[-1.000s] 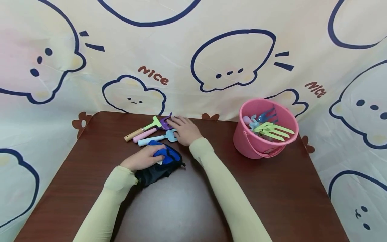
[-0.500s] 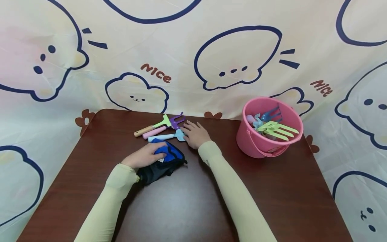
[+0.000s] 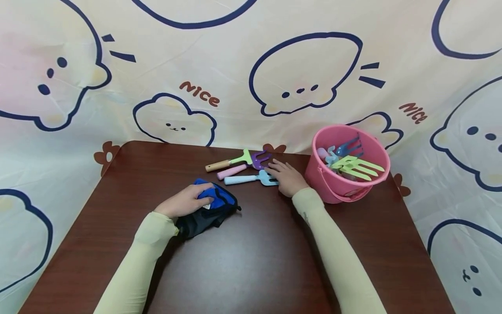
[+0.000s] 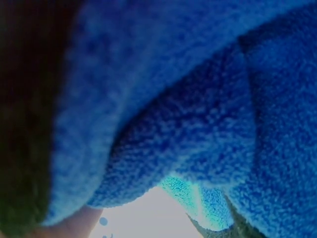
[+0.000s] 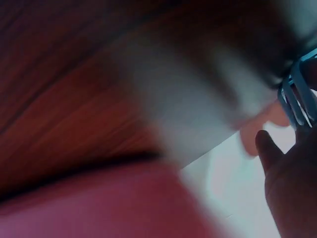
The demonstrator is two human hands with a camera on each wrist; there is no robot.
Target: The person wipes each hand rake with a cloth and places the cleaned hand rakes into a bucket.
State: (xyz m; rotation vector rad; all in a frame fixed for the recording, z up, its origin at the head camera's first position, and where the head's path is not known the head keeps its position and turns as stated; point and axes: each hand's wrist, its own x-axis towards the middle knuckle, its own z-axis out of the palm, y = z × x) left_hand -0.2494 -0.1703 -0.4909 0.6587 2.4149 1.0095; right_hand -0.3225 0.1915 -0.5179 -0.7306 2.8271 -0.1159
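My left hand point(image 3: 186, 200) grips a blue-and-black cloth pouch point(image 3: 217, 205) lying on the table. Its fleecy blue lining point(image 4: 173, 139) fills the left wrist view. Fingers of my right hand point(image 3: 289, 179) lie fairly straight over the tines of a light blue toy garden fork point(image 3: 251, 178), covering part of them. Just beyond that lies a purple toy fork point(image 3: 256, 160) with a pink handle, its tines close to the fingertips. Furthest back is a light green toy tool point(image 3: 239, 160) with a wooden handle. The right wrist view shows pale blue tines point(image 5: 296, 99) beside the hand.
A pink bucket point(image 3: 331, 192) stands close to the right of my right hand, its handle hanging down in front. Inside are a green fork point(image 3: 357, 168), a blue fork point(image 3: 347, 148) and other toy pieces. A patterned cloth wall point(image 3: 231, 56) rises behind the brown table point(image 3: 251, 261).
My right hand has moved right towards the bucket, and the three toy tools have slid right along with it. My left hand has stayed on the pouch.
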